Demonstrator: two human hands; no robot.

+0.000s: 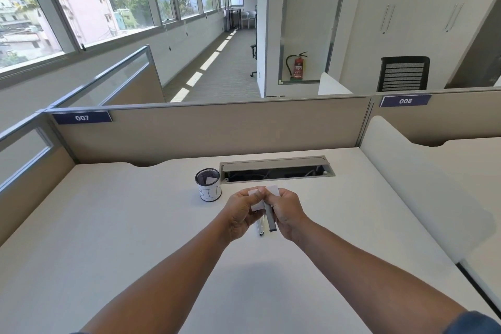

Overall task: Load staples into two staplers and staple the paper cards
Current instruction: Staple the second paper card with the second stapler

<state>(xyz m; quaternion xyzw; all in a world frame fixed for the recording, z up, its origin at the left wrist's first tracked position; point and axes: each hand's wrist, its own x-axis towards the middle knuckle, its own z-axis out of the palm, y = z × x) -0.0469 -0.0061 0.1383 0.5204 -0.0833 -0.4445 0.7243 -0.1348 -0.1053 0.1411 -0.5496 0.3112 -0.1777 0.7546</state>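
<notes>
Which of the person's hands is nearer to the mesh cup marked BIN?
Left. The left hand is just right of the mesh cup, a short gap apart. The right hand is farther right, beyond the left hand.

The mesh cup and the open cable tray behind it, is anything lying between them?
No. In the head view only bare desk shows between the mesh cup and the cable tray.

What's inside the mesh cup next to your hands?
A white piece of paper shows inside the mesh cup, leaning against the far wall. The cup's near wall and its label hide whatever lies at the bottom.
</notes>
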